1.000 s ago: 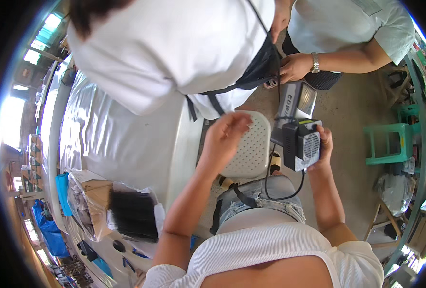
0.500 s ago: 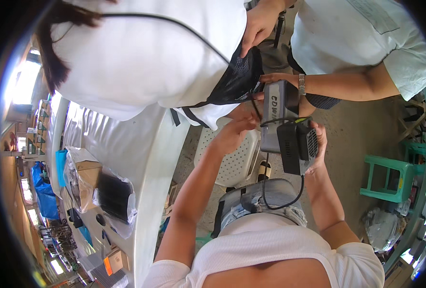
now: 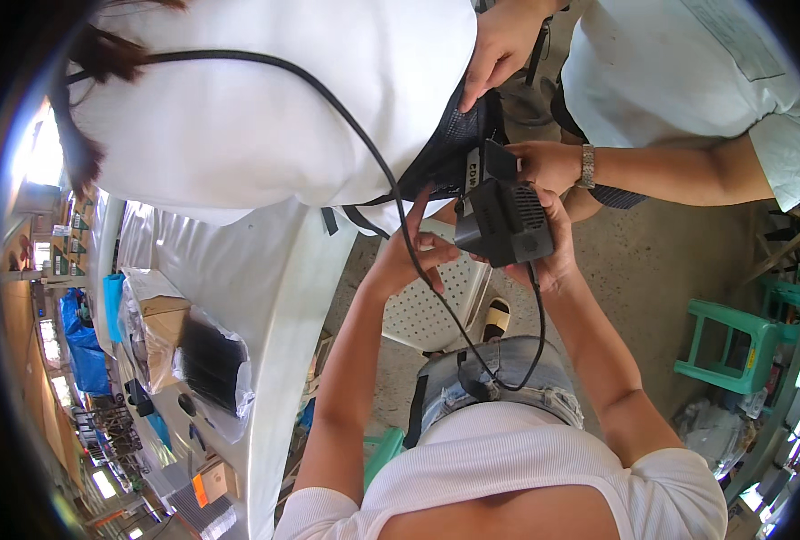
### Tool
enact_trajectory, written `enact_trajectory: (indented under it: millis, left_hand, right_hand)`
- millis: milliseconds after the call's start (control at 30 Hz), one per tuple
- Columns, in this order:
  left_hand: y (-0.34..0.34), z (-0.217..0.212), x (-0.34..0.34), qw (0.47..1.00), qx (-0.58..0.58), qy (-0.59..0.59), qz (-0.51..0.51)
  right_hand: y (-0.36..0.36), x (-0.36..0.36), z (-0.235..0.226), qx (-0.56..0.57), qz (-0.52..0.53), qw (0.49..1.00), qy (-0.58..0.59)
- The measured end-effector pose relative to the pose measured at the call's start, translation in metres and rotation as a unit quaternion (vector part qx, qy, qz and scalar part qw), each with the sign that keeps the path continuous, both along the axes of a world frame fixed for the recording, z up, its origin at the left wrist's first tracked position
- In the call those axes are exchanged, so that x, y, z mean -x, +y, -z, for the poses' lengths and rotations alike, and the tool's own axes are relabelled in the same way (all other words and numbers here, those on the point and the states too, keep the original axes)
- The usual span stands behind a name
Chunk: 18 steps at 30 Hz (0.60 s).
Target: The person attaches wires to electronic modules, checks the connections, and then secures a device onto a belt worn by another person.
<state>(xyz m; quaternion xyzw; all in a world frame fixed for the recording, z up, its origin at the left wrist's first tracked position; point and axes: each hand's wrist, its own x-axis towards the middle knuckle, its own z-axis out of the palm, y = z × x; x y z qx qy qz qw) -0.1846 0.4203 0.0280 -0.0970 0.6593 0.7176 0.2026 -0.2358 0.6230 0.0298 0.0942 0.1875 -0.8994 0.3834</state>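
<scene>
Above your lap, your right hand [image 3: 553,256] clasps the black box [image 3: 505,220]; your left hand [image 3: 409,261], seemingly open-fingered, touches its cable [image 3: 418,261] alongside.

Workshop interior: bare concrete floor [image 3: 652,261]; long white table [image 3: 274,297] at left, bearing a plastic-wrapped cardboard box [image 3: 152,328] and black bundle [image 3: 212,360]; white perforated plastic chair [image 3: 436,306] below centre; green plastic stool [image 3: 733,346] at right; blue tarp [image 3: 80,351], possibly covering goods; bright daylight at far left [image 3: 35,153].
</scene>
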Motion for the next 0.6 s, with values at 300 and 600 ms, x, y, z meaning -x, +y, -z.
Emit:
enact_trajectory:
  millis: [300,600]
  left_hand:
    - [-0.009,0.000,0.029,0.985,0.151,-0.011,0.086]
    - [0.000,0.027,0.008,0.963,0.175,0.204,-0.016]
  right_hand:
    - [-0.016,0.012,-0.004,0.030,0.015,0.999,0.011]
    - [-0.048,0.016,-0.010,-0.063,0.144,0.987,-0.033]
